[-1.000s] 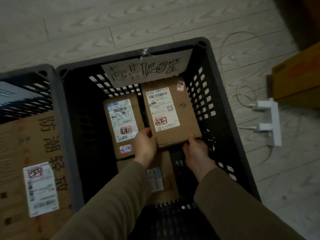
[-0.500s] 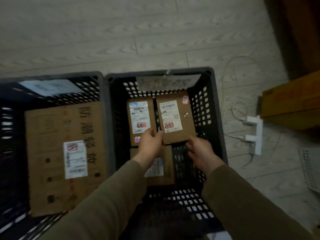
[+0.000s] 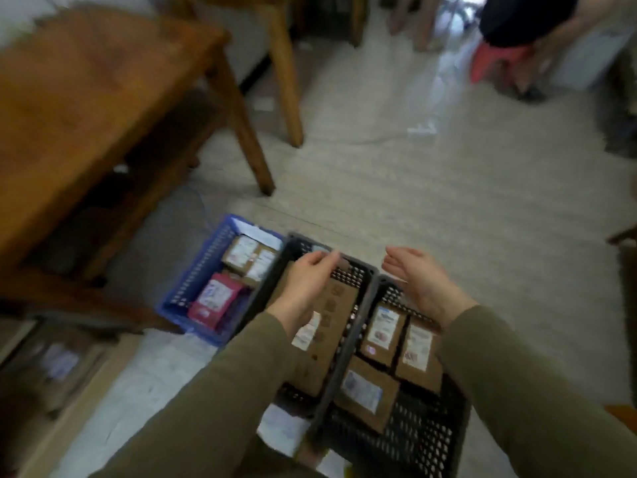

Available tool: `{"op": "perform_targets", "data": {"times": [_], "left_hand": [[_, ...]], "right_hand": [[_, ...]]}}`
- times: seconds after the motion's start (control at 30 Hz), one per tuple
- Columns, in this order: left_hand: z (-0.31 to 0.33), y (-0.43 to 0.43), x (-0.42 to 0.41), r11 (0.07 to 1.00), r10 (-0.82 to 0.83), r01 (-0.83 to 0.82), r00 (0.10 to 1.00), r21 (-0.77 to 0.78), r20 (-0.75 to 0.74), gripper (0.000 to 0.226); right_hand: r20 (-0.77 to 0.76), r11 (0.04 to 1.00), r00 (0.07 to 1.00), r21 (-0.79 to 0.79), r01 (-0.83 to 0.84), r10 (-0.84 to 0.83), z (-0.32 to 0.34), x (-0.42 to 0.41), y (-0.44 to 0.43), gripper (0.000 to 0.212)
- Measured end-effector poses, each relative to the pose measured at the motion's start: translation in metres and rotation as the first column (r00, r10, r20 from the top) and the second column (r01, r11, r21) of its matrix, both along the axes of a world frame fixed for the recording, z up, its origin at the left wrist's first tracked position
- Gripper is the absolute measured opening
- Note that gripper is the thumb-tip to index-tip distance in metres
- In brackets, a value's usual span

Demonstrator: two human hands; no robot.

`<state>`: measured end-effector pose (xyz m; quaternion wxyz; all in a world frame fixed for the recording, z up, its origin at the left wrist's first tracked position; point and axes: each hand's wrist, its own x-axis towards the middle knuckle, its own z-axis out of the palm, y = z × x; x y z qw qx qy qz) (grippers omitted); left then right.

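Note:
Two dark plastic crates stand side by side on the floor below me. The right crate [image 3: 431, 439] holds three labelled cardboard parcels [image 3: 418, 350]. The left crate [image 3: 296, 246] holds one long cardboard box [image 3: 327, 339]. My left hand [image 3: 306, 284] hovers over the left crate with relaxed fingers and holds nothing. My right hand [image 3: 417, 277] hangs above the right crate's far edge, palm turned inward, fingers straight and empty. The whole view is motion-blurred.
A blue crate [image 3: 193, 288] with small parcels and a pink packet [image 3: 215, 298] sits to the left. A wooden table [image 3: 86, 98] stands over it at the left. Another person [image 3: 517, 36] is at the far right. Pale floor lies ahead.
Both hands have let go of the parcel in the right crate and lifted out, empty. My view has swung upward, showing the room, the table and a blue crate.

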<state>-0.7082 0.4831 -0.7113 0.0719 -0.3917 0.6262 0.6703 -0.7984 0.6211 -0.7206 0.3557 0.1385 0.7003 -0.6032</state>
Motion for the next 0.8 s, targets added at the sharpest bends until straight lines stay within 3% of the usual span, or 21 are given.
{"op": "perform_targets", "data": {"times": [0.1, 0.2, 0.27, 0.37, 0.47, 0.6, 0.7, 0.8], "left_hand": [[0.057, -0.027, 0.033, 0.990, 0.129, -0.134, 0.988, -0.055, -0.083, 0.024], [0.112, -0.059, 0.102, 0.936, 0.325, -0.339, 0.935, -0.090, -0.141, 0.023], [0.137, -0.082, 0.151, 0.885, 0.431, -0.455, 0.882, -0.103, -0.190, 0.020], [0.166, -0.113, 0.239, 0.782, 0.576, -0.614, 0.778, -0.111, -0.251, 0.020], [0.184, -0.139, 0.338, 0.678, 0.688, -0.731, 0.667, -0.074, -0.285, 0.021], [0.193, -0.166, 0.477, 0.486, 0.822, -0.871, 0.481, -0.065, -0.305, 0.022], [0.192, -0.181, 0.579, 0.340, 0.887, -0.938, 0.343, -0.063, -0.310, 0.020], [0.183, -0.189, 0.661, 0.215, 0.936, -0.971, 0.235, -0.102, -0.263, 0.035]], "right_hand": [[-0.062, 0.985, 0.984, -0.030, -0.172, 0.169, 0.056, 0.018, -0.042, 0.035], [-0.104, 0.936, 0.934, -0.058, -0.348, 0.341, 0.111, 0.065, -0.098, 0.008], [-0.166, 0.881, 0.880, -0.096, -0.464, 0.446, 0.142, 0.103, -0.136, 0.010], [-0.244, 0.751, 0.762, -0.156, -0.641, 0.600, 0.174, 0.173, -0.191, 0.010], [-0.302, 0.569, 0.586, -0.152, -0.808, 0.752, 0.194, 0.256, -0.248, 0.012], [-0.292, 0.368, 0.413, -0.196, -0.909, 0.863, 0.206, 0.386, -0.317, 0.012], [-0.262, 0.275, 0.326, -0.213, -0.938, 0.908, 0.203, 0.487, -0.356, 0.019], [-0.252, 0.218, 0.268, -0.208, -0.954, 0.930, 0.191, 0.573, -0.381, 0.031]]}}
